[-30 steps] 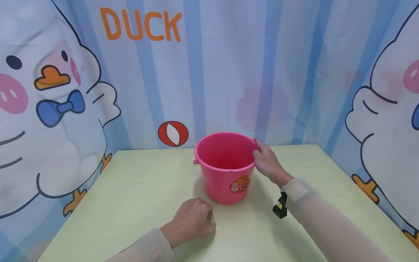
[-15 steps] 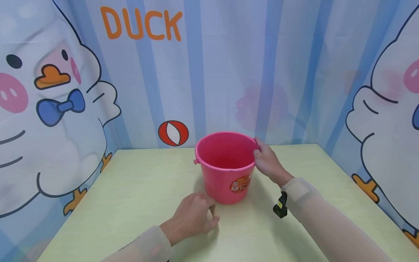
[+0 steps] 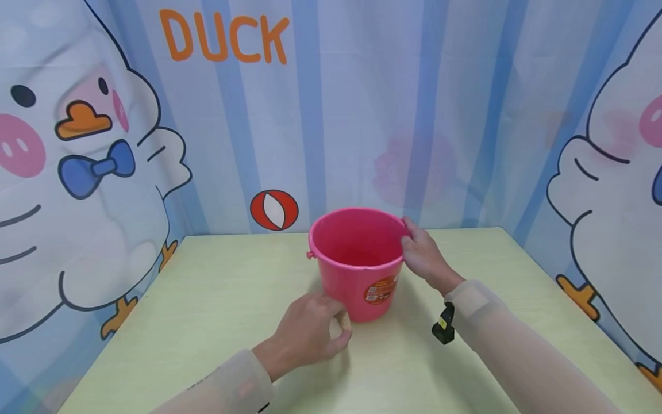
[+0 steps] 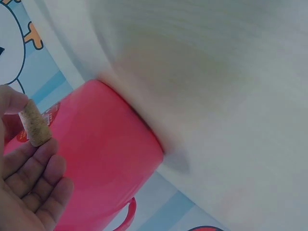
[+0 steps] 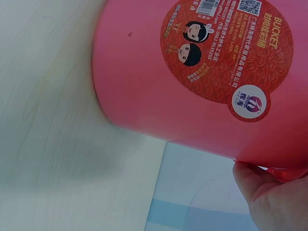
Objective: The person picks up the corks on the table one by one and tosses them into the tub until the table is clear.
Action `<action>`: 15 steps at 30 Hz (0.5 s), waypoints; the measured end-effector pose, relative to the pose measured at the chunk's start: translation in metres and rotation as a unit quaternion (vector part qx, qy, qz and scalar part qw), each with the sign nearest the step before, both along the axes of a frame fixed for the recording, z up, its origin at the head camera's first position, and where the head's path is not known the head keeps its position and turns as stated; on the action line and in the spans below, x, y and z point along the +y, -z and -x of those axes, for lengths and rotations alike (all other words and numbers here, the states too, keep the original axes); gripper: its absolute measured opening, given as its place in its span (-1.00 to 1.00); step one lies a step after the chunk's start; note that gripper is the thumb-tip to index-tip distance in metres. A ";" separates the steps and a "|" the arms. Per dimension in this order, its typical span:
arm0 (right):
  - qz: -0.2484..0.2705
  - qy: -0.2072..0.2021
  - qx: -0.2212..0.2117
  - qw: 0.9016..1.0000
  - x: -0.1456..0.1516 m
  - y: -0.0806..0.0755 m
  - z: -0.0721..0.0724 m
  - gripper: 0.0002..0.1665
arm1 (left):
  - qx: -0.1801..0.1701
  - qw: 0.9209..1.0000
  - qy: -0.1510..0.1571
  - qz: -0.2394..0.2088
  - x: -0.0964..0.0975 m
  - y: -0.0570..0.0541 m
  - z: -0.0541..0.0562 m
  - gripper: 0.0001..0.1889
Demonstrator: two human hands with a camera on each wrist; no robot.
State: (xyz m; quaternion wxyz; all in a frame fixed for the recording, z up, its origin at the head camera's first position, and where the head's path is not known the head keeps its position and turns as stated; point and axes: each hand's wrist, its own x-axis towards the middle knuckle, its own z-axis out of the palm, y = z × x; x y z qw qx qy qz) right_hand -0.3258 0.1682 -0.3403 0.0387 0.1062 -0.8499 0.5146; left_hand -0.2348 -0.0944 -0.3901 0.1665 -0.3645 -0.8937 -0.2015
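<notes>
A pink plastic bucket (image 3: 338,284) stands upright on the table, its mouth up and a red label (image 5: 228,53) on its side. My right hand (image 3: 428,259) grips the bucket at the right side of its rim. In front of the bucket, low over the table, my left hand (image 3: 305,330) pinches a small tan cork (image 4: 35,123) endwise between thumb and finger. The other fingers are partly curled below the cork in the left wrist view. The bucket's floor is hidden by its front wall.
The pale yellow-green table (image 3: 207,299) meets a striped blue curtain (image 3: 351,115) at the back. Large printed ducks cover the side curtains. A black strap piece (image 3: 443,325) hangs at the right wrist.
My left hand has moved a little up and to the right, towards the bucket's base, and the cork has come into clearer view. The right hand and the bucket stay put.
</notes>
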 end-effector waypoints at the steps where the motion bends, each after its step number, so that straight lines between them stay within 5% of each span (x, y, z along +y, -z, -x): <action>1: 0.000 0.001 -0.001 1.000 0.000 0.000 0.000 -0.27 | 0.007 1.000 0.003 -0.005 0.001 -0.002 0.000 -0.79; 15: 0.001 0.004 -0.004 1.000 0.000 0.000 0.001 -0.27 | 0.083 0.995 0.025 -0.049 0.006 -0.018 0.001 -0.70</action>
